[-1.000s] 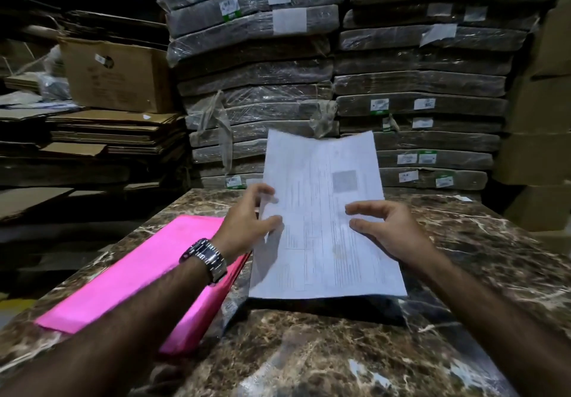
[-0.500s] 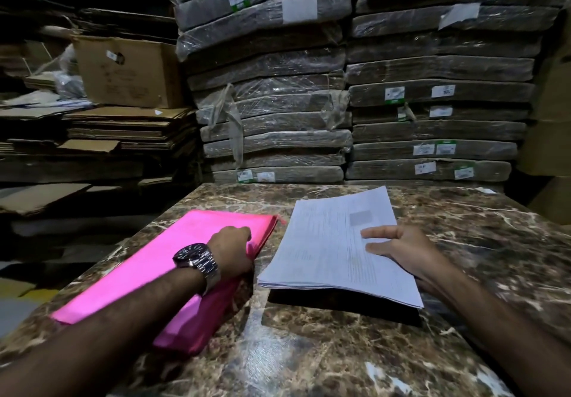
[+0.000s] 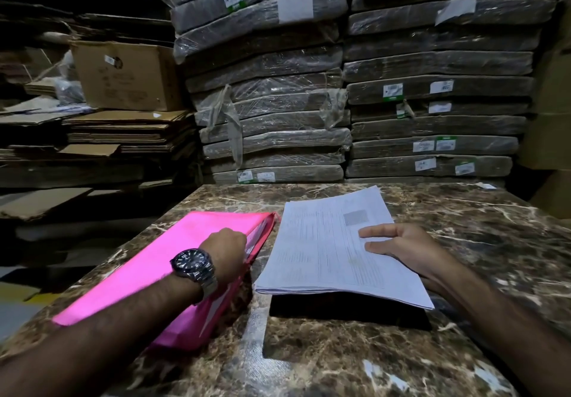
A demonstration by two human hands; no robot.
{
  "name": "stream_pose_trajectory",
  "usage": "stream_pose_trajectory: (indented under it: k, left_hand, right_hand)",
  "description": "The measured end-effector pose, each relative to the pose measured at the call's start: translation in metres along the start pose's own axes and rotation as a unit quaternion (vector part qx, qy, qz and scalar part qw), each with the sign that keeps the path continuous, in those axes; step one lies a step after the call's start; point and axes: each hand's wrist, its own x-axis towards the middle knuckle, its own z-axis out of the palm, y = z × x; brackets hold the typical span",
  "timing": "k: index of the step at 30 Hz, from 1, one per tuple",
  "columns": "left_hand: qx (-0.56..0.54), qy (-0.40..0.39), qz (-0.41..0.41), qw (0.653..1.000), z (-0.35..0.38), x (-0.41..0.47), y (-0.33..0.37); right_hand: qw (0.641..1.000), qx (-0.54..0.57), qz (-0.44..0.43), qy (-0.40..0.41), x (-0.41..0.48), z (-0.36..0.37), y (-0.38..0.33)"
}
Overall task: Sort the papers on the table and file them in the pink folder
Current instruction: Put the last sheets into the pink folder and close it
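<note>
Two items matter here. The pink folder (image 3: 160, 270) lies on the counter (image 3: 340, 359) at 9 o'clock of the papers (image 3: 315, 251), just beside them and not overlapping.

The left hand (image 3: 227, 248), which wears a watch (image 3: 193, 265), has its fingers curled over the folder's 3 o'clock edge. It grips the top cover, which stands slightly raised.

The right hand (image 3: 401, 248) lies on the stack's 3 o'clock side. A finger and the thumb rest nearly straight on the top sheet. Whether the other fingers are underneath cannot be told. Judging by the shadow below, the stack's near edge is lifted off the counter.

Risks, as judged:
- The stack is loose and unbound, so a one-sided hold could let sheets fan out or slide toward 6 o'clock.
- The cover is open only a little, so feeding the stack in now could catch and crease corners.
- The polished stone looks slippery, so the folder may skate toward 9 o'clock, where its corner nears the counter's edge.

Surface: glossy brown marble with pale veins.

Room: a dim storeroom. Wrapped bundles (image 3: 272, 112) are stacked at 12 o'clock, with a cardboard box (image 3: 126, 76) and flattened cardboard (image 3: 123, 130) at 10 o'clock.
</note>
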Motion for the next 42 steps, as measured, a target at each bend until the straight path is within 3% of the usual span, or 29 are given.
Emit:
stream_pose_trajectory:
  k: [8, 16, 28, 36, 42]
  left_hand:
    - [0.034, 0.027, 0.021, 0.999, -0.001, 0.0, -0.002]
    - [-0.017, 0.058, 0.045, 0.997, -0.014, 0.015, 0.002]
    - [-0.066, 0.101, 0.116, 0.986, -0.02, 0.02, 0.033]
    - [-0.052, 0.029, 0.157, 0.986, -0.024, 0.01, 0.03]
    - [-0.031, -0.05, 0.125, 0.99, -0.031, -0.025, 0.029]
  right_hand:
    - [0.998, 0.021, 0.004, -0.061, -0.007, -0.005, -0.01]
    - [0.996, -0.023, 0.006, -0.08, -0.008, -0.008, -0.01]
    - [0.999, 0.008, 0.016, -0.034, -0.01, 0.0, -0.003]
    - [1.0, 0.022, 0.013, 0.016, -0.011, 0.012, 0.005]
    - [0.999, 0.004, 0.014, 0.036, -0.011, 0.017, 0.007]
